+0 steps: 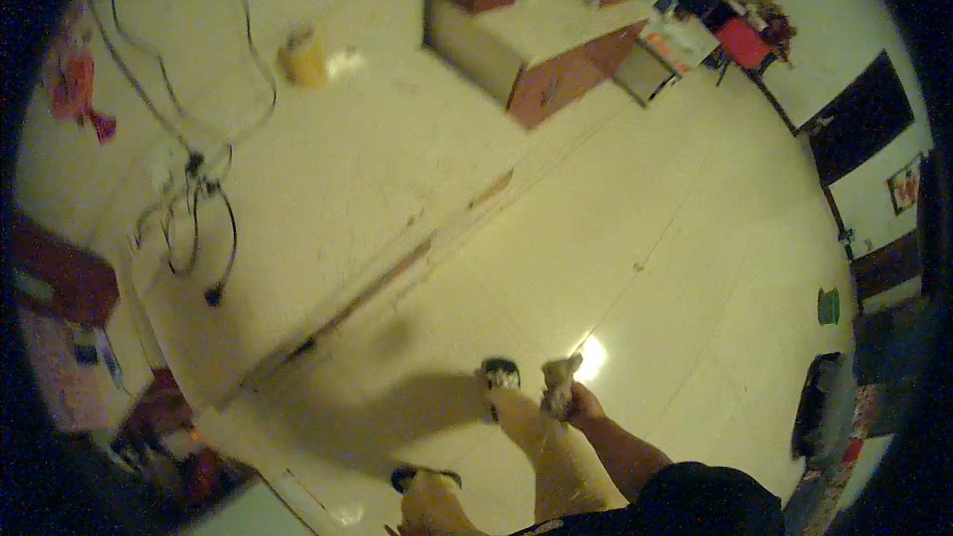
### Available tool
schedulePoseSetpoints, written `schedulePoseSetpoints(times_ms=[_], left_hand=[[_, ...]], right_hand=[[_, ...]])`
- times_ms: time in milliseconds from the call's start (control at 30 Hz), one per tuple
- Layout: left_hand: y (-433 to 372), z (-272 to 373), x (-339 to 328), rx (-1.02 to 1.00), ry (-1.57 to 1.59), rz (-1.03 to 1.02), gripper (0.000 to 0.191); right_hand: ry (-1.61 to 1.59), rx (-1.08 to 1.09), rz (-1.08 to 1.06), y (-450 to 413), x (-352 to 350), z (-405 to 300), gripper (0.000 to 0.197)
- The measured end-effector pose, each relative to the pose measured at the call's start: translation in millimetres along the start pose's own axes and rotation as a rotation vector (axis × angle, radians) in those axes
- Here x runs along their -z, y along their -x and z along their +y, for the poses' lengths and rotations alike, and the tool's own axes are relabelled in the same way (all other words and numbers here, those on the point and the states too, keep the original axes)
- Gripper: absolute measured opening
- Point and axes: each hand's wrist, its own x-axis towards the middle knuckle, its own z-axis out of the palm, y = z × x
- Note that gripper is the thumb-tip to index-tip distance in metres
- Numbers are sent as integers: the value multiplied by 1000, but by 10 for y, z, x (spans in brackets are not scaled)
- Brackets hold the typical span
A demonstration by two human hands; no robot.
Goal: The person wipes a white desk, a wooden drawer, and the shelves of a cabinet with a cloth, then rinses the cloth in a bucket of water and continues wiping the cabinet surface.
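My right hand (585,405) is closed around a crumpled greyish-brown object (557,388), perhaps a cloth; blur hides what it is. It hangs in front of my right leg (555,454), above the pale tiled floor (670,298). My left hand is out of view. Dark footwear (500,372) shows on my right foot, and a dark slipper (426,476) on my left. Before me a long narrow strip (380,279), brown in parts, runs diagonally across the floor.
Black cables (195,164) tangle at the left. A yellow container (304,59) stands near the wall. A low wooden bed-like frame (573,74) and a small table (674,41) are at the top. Dark doors (856,119) and a green object (828,305) are at the right.
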Motion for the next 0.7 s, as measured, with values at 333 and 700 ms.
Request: schedulePoseSetpoints(times_ms=[333,700], left_hand=[[100,2630,1170,-382,-237,-11,62],[-252,3933,2463,-175,-493,158,54]], right_hand=[[1322,-164,1063,1878,476,-1782,30],[317,515,1431,2146,1781,-1416,29]])
